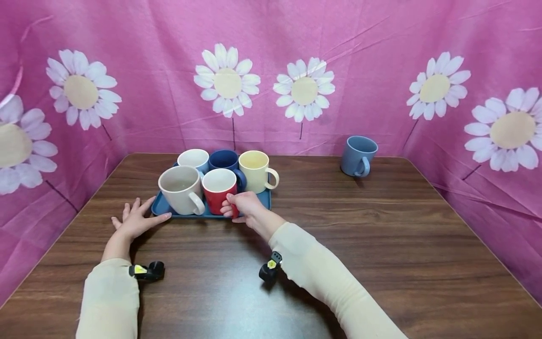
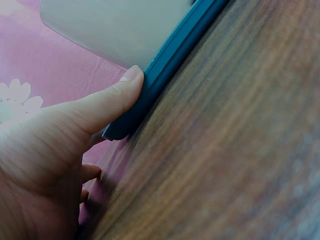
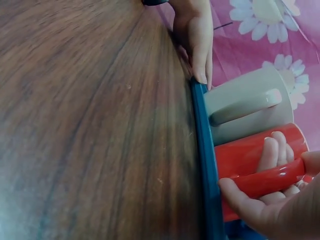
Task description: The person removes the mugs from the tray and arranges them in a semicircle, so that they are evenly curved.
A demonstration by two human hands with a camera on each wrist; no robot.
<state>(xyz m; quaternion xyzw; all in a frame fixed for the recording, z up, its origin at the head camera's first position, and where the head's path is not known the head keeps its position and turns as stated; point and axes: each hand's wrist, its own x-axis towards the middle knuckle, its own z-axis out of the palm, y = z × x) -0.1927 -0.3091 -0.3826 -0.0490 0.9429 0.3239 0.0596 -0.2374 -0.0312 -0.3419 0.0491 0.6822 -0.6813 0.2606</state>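
Observation:
On the blue tray (image 1: 156,205) a red mug (image 1: 218,194) with a white inside stands in the front row. My right hand (image 1: 247,207) grips it by the handle, fingers curled through the loop in the right wrist view. To the mug's left is a larger grey-beige mug (image 1: 179,193). My left hand (image 1: 134,220) rests at the tray's front left corner with spread fingers, the thumb (image 2: 112,102) lying along the edge. Behind stand a white-lined light blue mug (image 1: 193,159), a dark blue mug (image 1: 223,160) and a pale yellow mug (image 1: 253,174).
A grey-blue mug (image 1: 358,156) stands alone at the back right of the wooden table (image 1: 372,235). A pink cloth (image 1: 262,28) with daisies surrounds the table's back and sides. Small black cameras (image 1: 268,269) sit on both wrists.

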